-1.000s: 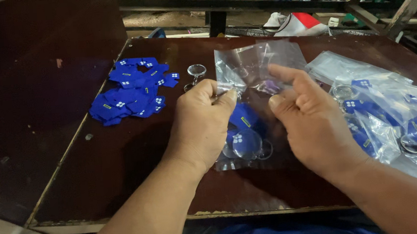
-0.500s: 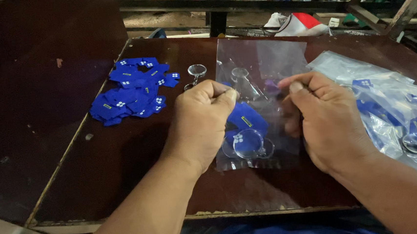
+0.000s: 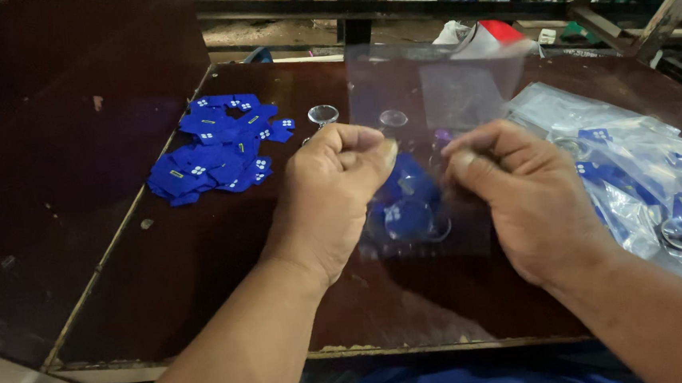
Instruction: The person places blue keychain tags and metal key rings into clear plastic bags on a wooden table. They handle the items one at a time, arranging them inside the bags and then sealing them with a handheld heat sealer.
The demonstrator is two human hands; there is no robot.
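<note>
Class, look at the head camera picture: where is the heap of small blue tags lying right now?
The heap of blue tags lies on the dark table, toward its far left, left of the left hand and beside a round clear keyring piece.

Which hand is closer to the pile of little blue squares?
The left hand. The pile of blue squares lies apart from it on its outer side, while the right hand is farther off, beyond the clear bag.
</note>
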